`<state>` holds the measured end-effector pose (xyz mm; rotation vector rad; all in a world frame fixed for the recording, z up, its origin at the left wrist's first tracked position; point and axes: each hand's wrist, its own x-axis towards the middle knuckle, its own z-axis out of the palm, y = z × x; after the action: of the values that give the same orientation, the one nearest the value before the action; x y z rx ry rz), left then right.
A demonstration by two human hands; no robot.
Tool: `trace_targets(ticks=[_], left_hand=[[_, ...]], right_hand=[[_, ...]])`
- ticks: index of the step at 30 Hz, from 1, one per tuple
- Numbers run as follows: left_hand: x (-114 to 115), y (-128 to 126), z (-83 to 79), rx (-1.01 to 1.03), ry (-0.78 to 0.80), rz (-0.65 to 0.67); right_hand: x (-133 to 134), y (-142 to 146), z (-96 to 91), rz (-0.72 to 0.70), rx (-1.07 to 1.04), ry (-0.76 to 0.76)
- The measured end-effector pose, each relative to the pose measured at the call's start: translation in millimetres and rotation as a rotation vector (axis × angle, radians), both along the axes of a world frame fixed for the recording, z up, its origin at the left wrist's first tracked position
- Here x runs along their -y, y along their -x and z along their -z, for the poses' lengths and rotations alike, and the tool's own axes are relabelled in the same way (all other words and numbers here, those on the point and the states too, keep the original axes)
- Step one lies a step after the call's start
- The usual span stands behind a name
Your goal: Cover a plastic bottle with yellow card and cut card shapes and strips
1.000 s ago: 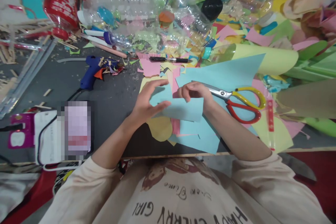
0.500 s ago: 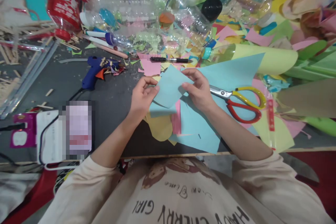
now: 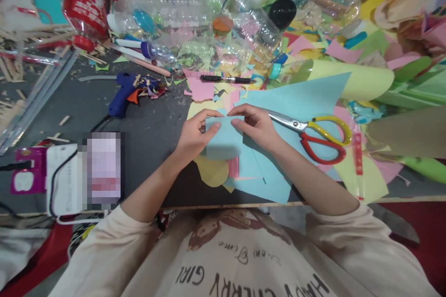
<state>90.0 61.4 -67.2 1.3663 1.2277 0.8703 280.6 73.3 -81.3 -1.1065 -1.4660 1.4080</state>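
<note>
My left hand (image 3: 193, 135) and my right hand (image 3: 256, 126) both pinch a small folded piece of light blue paper (image 3: 224, 141) by its top edge, thumbs on its front face. The piece is doubled over and held just above the dark table (image 3: 146, 125). Under it lie a larger light blue sheet (image 3: 299, 97), a yellow scrap (image 3: 211, 171) and a pink strip (image 3: 234, 167). Red and yellow scissors (image 3: 317, 135) lie shut on the blue sheet, just right of my right hand.
A blue glue gun (image 3: 121, 95) lies to the left, a black pen (image 3: 225, 79) behind the paper. Clear plastic bottles (image 3: 195, 14) and paper scraps crowd the back. Rolled green and yellow sheets (image 3: 351, 81) fill the right. A white device (image 3: 62, 178) sits front left.
The blue paper was flat on the table, then lifted and turned as a tilted sheet; now it is folded over into a smaller rectangle held between both hands.
</note>
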Motion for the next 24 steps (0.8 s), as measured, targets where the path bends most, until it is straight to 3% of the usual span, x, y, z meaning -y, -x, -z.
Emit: trace_targets(ticks=[8, 24], left_hand=[[-2.3, 2.3, -0.8, 0.009, 0.005, -0.015], [-1.7, 2.4, -1.0, 0.047, -0.047, -0.097]], right_hand=[[0.3, 1.3, -1.2, 0.069, -0.054, 0.013], [0.5, -1.5, -2.0, 0.072, 0.023, -0.016]])
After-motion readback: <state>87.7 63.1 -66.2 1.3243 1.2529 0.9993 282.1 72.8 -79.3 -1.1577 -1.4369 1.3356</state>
